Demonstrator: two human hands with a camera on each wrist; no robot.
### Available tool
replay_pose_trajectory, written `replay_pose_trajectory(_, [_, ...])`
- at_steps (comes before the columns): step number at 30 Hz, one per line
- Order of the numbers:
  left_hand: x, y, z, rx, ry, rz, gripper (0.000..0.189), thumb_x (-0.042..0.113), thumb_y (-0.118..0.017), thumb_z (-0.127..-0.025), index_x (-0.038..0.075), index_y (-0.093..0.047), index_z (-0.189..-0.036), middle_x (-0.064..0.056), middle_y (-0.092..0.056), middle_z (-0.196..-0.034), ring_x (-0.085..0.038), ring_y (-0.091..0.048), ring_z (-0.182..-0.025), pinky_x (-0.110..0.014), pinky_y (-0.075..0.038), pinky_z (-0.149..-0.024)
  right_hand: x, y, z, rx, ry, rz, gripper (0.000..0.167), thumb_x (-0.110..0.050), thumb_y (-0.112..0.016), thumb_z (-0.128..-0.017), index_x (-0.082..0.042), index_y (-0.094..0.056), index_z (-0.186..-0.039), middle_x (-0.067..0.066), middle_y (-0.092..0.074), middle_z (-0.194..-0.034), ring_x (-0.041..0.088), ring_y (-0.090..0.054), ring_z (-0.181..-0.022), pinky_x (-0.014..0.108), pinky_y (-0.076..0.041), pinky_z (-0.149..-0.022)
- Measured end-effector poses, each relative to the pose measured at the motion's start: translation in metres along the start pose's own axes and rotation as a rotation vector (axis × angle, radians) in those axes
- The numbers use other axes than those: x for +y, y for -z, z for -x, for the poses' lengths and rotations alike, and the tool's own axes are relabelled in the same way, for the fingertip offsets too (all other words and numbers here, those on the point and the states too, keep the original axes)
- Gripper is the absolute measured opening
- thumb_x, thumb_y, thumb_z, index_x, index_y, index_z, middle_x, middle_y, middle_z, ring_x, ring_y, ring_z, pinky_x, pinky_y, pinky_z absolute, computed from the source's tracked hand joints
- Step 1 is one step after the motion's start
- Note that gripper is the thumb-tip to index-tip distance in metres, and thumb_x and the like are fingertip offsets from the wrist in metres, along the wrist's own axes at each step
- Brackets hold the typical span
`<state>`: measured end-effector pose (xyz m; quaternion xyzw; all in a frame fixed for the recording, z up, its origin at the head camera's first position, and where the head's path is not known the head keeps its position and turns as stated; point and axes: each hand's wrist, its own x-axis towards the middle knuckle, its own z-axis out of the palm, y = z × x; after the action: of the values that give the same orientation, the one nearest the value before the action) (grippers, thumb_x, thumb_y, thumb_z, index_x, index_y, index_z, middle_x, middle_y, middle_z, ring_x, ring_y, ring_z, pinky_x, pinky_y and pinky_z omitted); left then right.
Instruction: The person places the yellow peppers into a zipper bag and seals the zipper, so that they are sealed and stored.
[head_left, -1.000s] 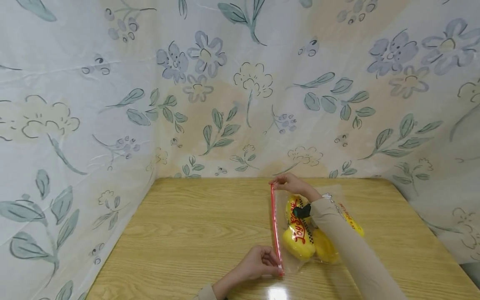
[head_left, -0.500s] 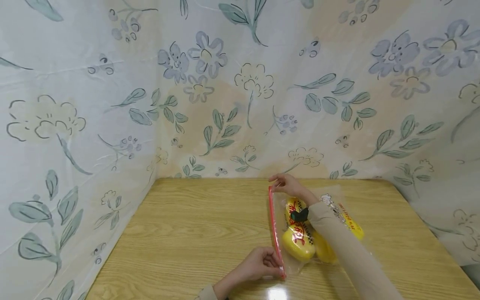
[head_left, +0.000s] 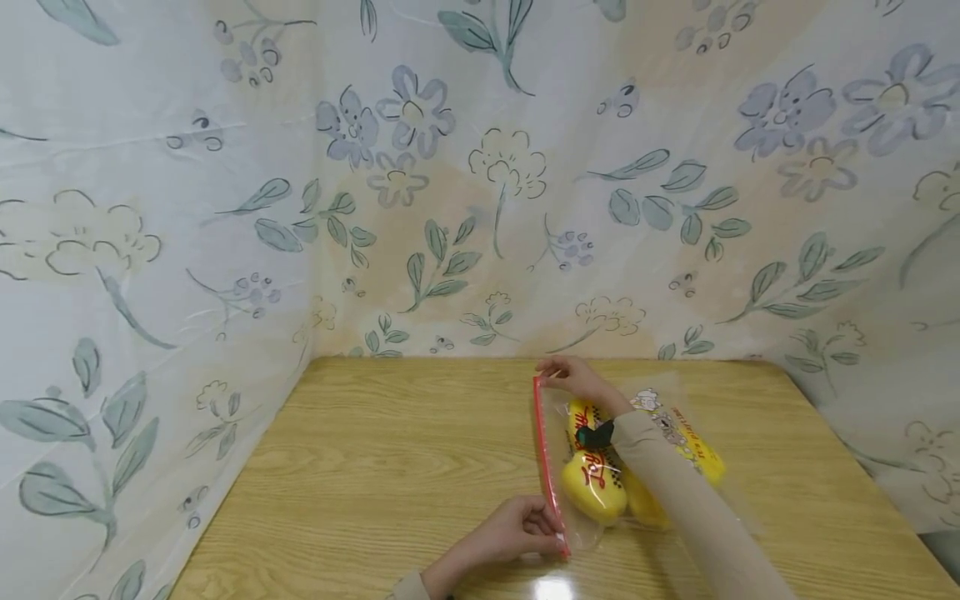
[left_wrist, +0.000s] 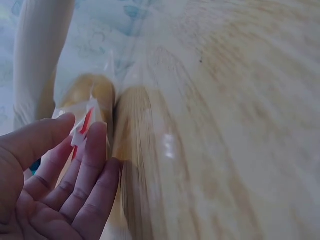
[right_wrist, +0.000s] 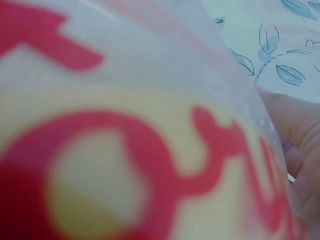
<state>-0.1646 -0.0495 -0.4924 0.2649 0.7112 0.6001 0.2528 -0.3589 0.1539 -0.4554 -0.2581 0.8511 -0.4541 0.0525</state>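
A clear zip bag (head_left: 596, 467) with red lettering lies on the table, its red zip strip (head_left: 544, 454) facing left. Rounded yellow things (head_left: 588, 496) show through the plastic; their kind is unclear. My left hand (head_left: 517, 527) pinches the near end of the strip between thumb and fingertips. In the left wrist view, that hand (left_wrist: 65, 185) has a bit of red strip (left_wrist: 87, 119) at its fingertips. At the far end of the strip, my right hand (head_left: 577, 380) holds the bag's corner. The right wrist view is mostly filled by blurred bag lettering (right_wrist: 150, 150).
A wood-grain table (head_left: 390, 450) extends to the left of the bag. Flower-printed cloth (head_left: 480, 167) hangs behind the table and along its sides. A dark green object (head_left: 595, 435) sits by the right cuff. The right sleeve (head_left: 690, 492) crosses over the bag.
The right hand and the far end of the strip have shifted slightly left and nearer, and the bag has shifted a little with them. The left hand stays at the near end.
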Motion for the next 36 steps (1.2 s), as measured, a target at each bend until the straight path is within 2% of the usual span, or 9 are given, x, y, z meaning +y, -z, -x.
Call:
replay_pose_trajectory(4, [-0.001, 0.004, -0.002, -0.046, 0.024, 0.069, 0.019, 0.009, -0.067, -0.084, -0.005, -0.060, -0.095, -0.014, -0.068, -0.083, -0.006, -0.064, -0.067, -0.025, -0.055, -0.060, -0.016, 0.001, 0.004, -0.001, -0.005, -0.031, 0.024, -0.004, -0.057, -0.091, 0.006, -0.058, -0.112, 0.024, -0.062, -0.105, 0.035, -0.056, -0.096, 0.041, -0.046, -0.085])
replay_pose_trajectory(6, [-0.002, 0.007, -0.005, -0.065, 0.031, 0.069, 0.018, 0.010, -0.065, -0.085, -0.004, -0.061, -0.096, -0.013, -0.068, -0.084, -0.008, -0.064, -0.067, -0.026, -0.055, -0.060, -0.021, 0.002, 0.005, -0.006, -0.002, -0.034, 0.024, -0.003, -0.056, -0.091, 0.007, -0.058, -0.112, 0.026, -0.061, -0.105, 0.038, -0.056, -0.097, 0.044, -0.045, -0.086])
replay_pose_trajectory(10, [-0.002, 0.016, -0.012, -0.080, 0.024, 0.029, 0.017, 0.010, -0.065, -0.086, -0.002, -0.062, -0.097, -0.011, -0.069, -0.084, -0.008, -0.065, -0.068, -0.025, -0.055, -0.061, -0.010, 0.003, 0.001, -0.010, -0.008, 0.001, 0.024, -0.009, -0.056, -0.092, 0.002, -0.060, -0.113, 0.019, -0.062, -0.106, 0.029, -0.057, -0.096, 0.035, -0.047, -0.084])
replay_pose_trajectory(16, [-0.003, 0.027, -0.019, -0.048, -0.005, -0.062, 0.017, 0.012, -0.067, -0.085, 0.002, -0.064, -0.097, -0.008, -0.069, -0.089, -0.005, -0.064, -0.073, -0.022, -0.054, -0.069, 0.006, 0.008, -0.003, 0.004, -0.024, 0.017, 0.026, -0.016, -0.057, -0.092, -0.003, -0.061, -0.114, 0.015, -0.062, -0.108, 0.024, -0.056, -0.095, 0.032, -0.046, -0.082])
replay_pose_trajectory(19, [-0.003, 0.031, -0.021, -0.024, -0.033, -0.107, 0.017, 0.012, -0.067, -0.085, 0.002, -0.064, -0.097, -0.009, -0.069, -0.091, -0.003, -0.063, -0.075, -0.020, -0.053, -0.071, 0.005, 0.011, -0.003, 0.001, -0.015, 0.041, 0.026, -0.016, -0.057, -0.093, -0.001, -0.061, -0.114, 0.017, -0.062, -0.109, 0.025, -0.057, -0.095, 0.032, -0.047, -0.082])
replay_pose_trajectory(25, [0.004, 0.041, -0.025, 0.003, -0.060, -0.172, 0.016, 0.014, -0.067, -0.085, 0.004, -0.064, -0.097, -0.008, -0.068, -0.091, -0.006, -0.063, -0.077, -0.020, -0.052, -0.072, -0.001, 0.019, 0.001, -0.002, 0.002, 0.055, 0.026, -0.008, -0.055, -0.092, 0.007, -0.059, -0.114, 0.026, -0.062, -0.106, 0.037, -0.057, -0.094, 0.040, -0.047, -0.081])
replay_pose_trajectory(28, [0.009, 0.047, -0.027, 0.023, -0.073, -0.226, 0.014, 0.013, -0.067, -0.085, 0.005, -0.064, -0.096, -0.008, -0.068, -0.090, -0.008, -0.062, -0.078, -0.019, -0.051, -0.070, -0.003, 0.025, 0.004, -0.015, -0.008, 0.066, 0.028, -0.010, -0.055, -0.093, 0.006, -0.058, -0.116, 0.024, -0.062, -0.106, 0.035, -0.058, -0.094, 0.039, -0.047, -0.081])
replay_pose_trajectory(32, [0.012, 0.055, -0.030, 0.074, -0.071, -0.284, 0.013, 0.013, -0.066, -0.086, 0.004, -0.064, -0.095, -0.008, -0.066, -0.089, -0.010, -0.061, -0.076, -0.019, -0.051, -0.067, 0.000, 0.032, 0.006, -0.019, -0.003, 0.087, 0.030, -0.017, -0.057, -0.093, -0.001, -0.059, -0.117, 0.016, -0.064, -0.107, 0.027, -0.058, -0.095, 0.034, -0.047, -0.081])
replay_pose_trajectory(36, [0.013, 0.066, -0.035, 0.135, -0.067, -0.326, 0.013, 0.014, -0.066, -0.086, 0.004, -0.064, -0.094, -0.007, -0.066, -0.089, -0.011, -0.061, -0.075, -0.019, -0.051, -0.066, -0.001, 0.036, 0.009, -0.002, 0.006, 0.092, 0.030, -0.018, -0.058, -0.092, -0.001, -0.059, -0.117, 0.016, -0.063, -0.108, 0.028, -0.058, -0.096, 0.037, -0.047, -0.083])
